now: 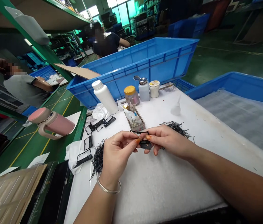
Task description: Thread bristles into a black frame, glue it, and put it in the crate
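Observation:
Over the white tabletop (159, 186), my left hand (119, 149) and my right hand (164, 138) meet and pinch a small black plastic frame (145, 144) between their thumbs and fingers. The fingertips hide part of it. One pile of thin black strips (98, 158) lies just left of my left hand. Behind my right hand is a second pile of black strips (176, 128). More black frames (100, 123) like the held one lie at the table's left side, some on a white cloth (74, 152).
Beyond my hands stand a small box of tools (137, 124), a white bottle (105, 98), a yellow-lidded jar (131, 95) and a pump dispenser (144, 90). A large blue crate (131, 70) borders the back. At left is a pink mug (55, 123). Two people work farther off.

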{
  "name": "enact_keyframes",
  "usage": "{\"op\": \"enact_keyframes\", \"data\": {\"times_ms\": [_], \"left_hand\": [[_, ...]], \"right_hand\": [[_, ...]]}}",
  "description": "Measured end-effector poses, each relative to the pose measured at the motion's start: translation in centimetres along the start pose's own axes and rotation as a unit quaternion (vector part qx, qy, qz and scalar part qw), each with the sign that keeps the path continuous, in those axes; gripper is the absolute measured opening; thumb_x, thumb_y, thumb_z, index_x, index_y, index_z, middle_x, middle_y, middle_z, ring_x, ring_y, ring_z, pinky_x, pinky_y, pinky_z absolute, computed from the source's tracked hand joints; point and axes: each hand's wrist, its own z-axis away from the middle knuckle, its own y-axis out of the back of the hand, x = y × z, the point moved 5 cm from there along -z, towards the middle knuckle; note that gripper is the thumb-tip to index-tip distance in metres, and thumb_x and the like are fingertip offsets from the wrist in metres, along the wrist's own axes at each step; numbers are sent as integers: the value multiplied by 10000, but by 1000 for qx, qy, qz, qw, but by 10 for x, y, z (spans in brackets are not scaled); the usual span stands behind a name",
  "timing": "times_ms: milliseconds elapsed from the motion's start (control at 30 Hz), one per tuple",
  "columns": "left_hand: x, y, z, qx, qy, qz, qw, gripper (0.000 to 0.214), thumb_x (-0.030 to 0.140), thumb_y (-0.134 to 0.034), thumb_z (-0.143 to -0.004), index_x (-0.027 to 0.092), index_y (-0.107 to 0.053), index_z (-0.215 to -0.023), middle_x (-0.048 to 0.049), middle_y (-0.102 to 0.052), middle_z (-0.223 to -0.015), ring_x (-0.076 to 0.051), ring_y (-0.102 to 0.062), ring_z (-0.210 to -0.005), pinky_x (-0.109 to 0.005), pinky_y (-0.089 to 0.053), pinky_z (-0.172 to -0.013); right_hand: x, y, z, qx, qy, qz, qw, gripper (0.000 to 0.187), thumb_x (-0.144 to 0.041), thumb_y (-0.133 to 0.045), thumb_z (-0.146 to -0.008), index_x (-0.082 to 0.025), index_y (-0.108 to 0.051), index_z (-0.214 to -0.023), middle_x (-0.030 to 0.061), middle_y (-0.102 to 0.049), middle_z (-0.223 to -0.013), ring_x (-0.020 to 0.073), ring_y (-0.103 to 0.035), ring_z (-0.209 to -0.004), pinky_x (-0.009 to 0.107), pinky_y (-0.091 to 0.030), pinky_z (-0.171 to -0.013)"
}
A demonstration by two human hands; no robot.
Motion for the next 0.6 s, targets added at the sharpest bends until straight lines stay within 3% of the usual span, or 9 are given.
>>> {"op": "enact_keyframes", "data": {"times_ms": [100,333,400,500,600], "left_hand": [[-1,-3,1,-5,0,-38,999,80,231,-758,-766,177,-726,-815,-20,-693,-673,-116,-612,-567,-189,-491,-507],[7,-5,-1,-10,-126,-165,978,57,226,-720,-803,218,-760,-842,-43,-697,-880,-118,-563,-691,-224,-398,-550],[5,-5,0,-4,-123,-181,976,59,229,-715,-804,222,-755,-848,-30,-688,-856,-95,-498,-616,-223,-369,-526],[0,-3,1,19,-91,-199,976,51,256,-723,-793,212,-740,-814,13,-602,-636,-77,-385,-516,-218,-314,-482],[-2,-2,1,29,-56,-204,977,99,295,-731,-783,197,-730,-792,26,-541,-542,-77,-381,-494,-216,-296,-470]], "right_hand": [[0,0,-1,4,10,10,1000,381,-386,-542,-892,-97,-644,-1119,117,-692,-990,163,-701,-769,187,-504,-533],[0,1,1,31,32,46,998,328,-339,-510,-907,-97,-675,-1055,96,-684,-943,162,-705,-747,184,-507,-510],[0,1,1,36,32,47,998,320,-325,-506,-908,-91,-677,-1044,95,-687,-915,166,-705,-746,187,-509,-509],[0,1,1,44,32,44,998,311,-320,-511,-904,-93,-676,-1038,93,-690,-901,166,-704,-740,193,-514,-511],[0,2,0,49,28,38,998,304,-321,-518,-900,-99,-673,-1039,92,-691,-921,163,-705,-740,191,-513,-509]]}}
